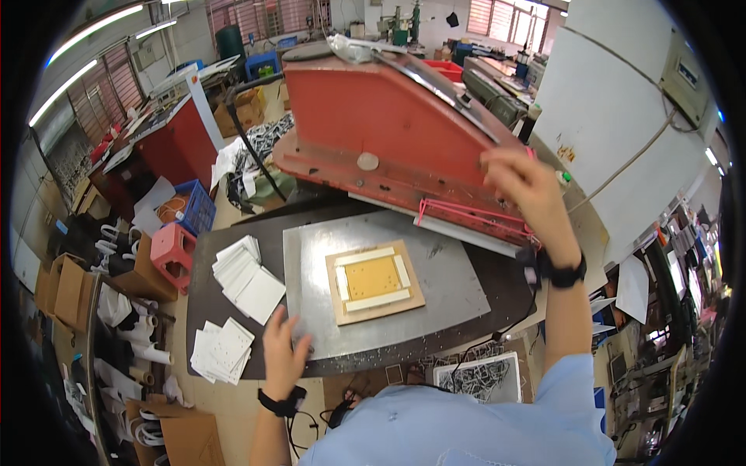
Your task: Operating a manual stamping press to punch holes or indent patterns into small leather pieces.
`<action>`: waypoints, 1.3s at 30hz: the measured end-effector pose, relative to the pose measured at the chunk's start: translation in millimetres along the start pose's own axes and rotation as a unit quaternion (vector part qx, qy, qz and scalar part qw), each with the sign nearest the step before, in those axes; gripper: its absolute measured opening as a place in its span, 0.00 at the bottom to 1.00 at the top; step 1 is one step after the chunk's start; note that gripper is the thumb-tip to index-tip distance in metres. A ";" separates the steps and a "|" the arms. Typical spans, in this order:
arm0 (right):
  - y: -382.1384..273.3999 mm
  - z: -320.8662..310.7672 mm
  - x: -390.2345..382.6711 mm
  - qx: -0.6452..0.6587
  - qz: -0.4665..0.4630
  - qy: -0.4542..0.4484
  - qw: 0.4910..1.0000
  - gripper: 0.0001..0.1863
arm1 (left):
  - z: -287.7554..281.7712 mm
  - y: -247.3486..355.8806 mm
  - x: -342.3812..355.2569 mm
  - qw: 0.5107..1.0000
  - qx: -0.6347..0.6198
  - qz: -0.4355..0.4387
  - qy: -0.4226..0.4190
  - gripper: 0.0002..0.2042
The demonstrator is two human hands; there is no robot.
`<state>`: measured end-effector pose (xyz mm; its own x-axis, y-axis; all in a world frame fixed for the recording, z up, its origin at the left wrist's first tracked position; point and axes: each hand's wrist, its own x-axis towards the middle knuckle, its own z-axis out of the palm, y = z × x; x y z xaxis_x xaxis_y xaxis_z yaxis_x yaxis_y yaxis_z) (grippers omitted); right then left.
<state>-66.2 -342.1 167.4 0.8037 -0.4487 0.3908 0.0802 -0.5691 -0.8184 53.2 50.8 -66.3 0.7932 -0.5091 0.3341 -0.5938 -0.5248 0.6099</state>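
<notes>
My left hand [284, 346] is at the front edge of the dark press table [365, 363], fingers apart and holding nothing. Close to it lie a fanned pile of white sheets [256, 291] and a second pile of white pieces with small holes [224, 349]. My right hand [528, 182] is raised beside the red press arm [373, 116], its fingers loosely stretched toward the left; I see nothing in them. Between my hands, a square wooden die board [418, 291] with pale strips around a yellow panel [371, 278] lies on a grey metal plate [458, 299].
A pink cord [466, 211] is strung along the red arm's lower edge. Below the table is a white bin of scraps [509, 380]. To the left stand a red stool [172, 252], a blue crate [198, 206] and cardboard boxes [186, 439]. A white pillar [598, 109] rises at the right.
</notes>
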 end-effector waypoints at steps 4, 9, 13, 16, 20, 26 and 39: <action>16.2 -13.5 106.4 0.010 -0.106 0.058 0.993 0.15 | 22.8 18.5 6.0 0.999 -0.008 0.031 -0.039 0.21; 55.1 -2.7 216.8 -0.094 -0.122 0.088 0.984 0.14 | 36.5 11.0 5.7 0.999 -0.025 0.036 -0.021 0.21; 82.6 7.5 279.3 -0.117 -0.094 0.101 0.984 0.12 | 34.2 10.0 7.4 0.999 -0.014 0.045 -0.026 0.21; 94.2 28.7 312.1 -0.062 -0.078 0.068 0.993 0.12 | 30.1 13.1 3.4 0.999 0.001 0.041 -0.020 0.20; 111.9 49.4 341.1 -0.012 -0.100 -0.051 0.994 0.13 | 34.5 3.7 1.1 0.999 0.028 0.034 -0.001 0.20; 204.9 -70.1 432.8 -0.034 0.056 -0.102 0.993 0.20 | 43.9 6.2 1.1 0.999 0.017 0.050 0.006 0.20; 155.5 17.3 426.9 -0.151 -0.043 -0.161 0.974 0.30 | 45.8 6.1 -3.3 0.998 0.046 0.036 0.021 0.20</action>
<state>299.6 -610.2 199.7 0.9489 -0.1780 0.2605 0.0181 -0.7936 -0.6082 40.8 18.1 -96.6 0.7519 -0.5198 0.4056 -0.6577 -0.5489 0.5158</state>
